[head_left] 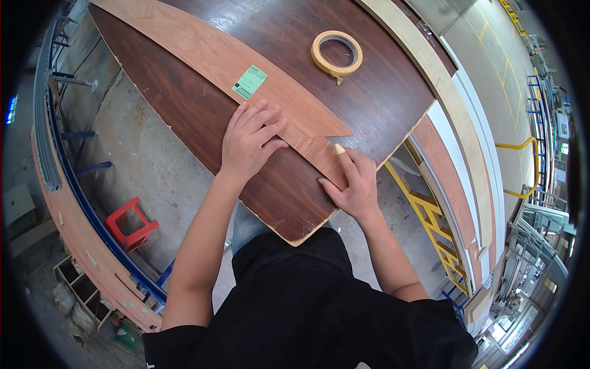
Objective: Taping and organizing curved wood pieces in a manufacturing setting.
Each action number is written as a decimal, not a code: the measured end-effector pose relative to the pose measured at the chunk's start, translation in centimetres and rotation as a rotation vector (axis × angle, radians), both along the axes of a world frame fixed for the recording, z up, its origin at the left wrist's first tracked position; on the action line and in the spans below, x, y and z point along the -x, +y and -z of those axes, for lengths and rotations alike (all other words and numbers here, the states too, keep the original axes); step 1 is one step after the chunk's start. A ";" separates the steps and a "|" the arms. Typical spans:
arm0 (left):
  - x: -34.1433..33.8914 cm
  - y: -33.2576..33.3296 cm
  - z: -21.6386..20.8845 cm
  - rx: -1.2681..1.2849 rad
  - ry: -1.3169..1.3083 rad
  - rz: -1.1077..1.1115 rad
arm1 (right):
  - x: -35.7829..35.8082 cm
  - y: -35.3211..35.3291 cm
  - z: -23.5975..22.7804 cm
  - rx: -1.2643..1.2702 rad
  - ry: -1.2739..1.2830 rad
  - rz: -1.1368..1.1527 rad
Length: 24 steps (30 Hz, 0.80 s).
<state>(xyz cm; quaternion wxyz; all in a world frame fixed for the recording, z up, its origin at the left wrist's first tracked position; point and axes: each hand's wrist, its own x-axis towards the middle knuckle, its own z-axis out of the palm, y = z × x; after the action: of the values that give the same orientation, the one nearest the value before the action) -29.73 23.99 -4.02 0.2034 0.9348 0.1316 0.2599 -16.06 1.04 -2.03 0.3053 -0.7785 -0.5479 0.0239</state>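
Note:
A long light-brown wood veneer strip (203, 49) with a green label (250, 82) lies across a dark brown board (295, 212). At its near end a smaller veneer piece (315, 154) meets it along a slanted seam. My left hand (249, 141) is open, its fingertips resting on the long strip's left edge below the label. My right hand (355, 184) straddles the small piece's near end, thumb at the left edge and fingers at the right. One right finger wears a pale yellow wrap at its tip. The contact under that hand is partly hidden.
A roll of yellow masking tape (316, 52) lies on the board, its loose end folded out. Long curved-looking panels (452, 169) stand at the right beside a yellow metal frame (430, 215). On the floor at left is a red stool (131, 224), near a blue rack (110, 230).

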 end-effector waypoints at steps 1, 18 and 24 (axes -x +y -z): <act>0.0 -0.1 0.0 0.000 -0.003 -0.009 | 0.1 0.0 0.7 -0.033 0.000 0.025; 0.2 0.4 0.4 0.071 0.044 -0.015 | 0.0 0.8 1.0 -0.041 0.018 0.037; 0.1 0.3 0.4 0.062 0.049 -0.022 | -0.4 0.8 1.3 -0.069 0.049 0.017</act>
<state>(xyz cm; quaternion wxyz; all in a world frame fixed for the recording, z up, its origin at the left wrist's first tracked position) -29.82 24.32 -4.39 0.2259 0.9326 0.1550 0.2350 -15.71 1.87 -3.30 0.3453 -0.7713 -0.5342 0.0213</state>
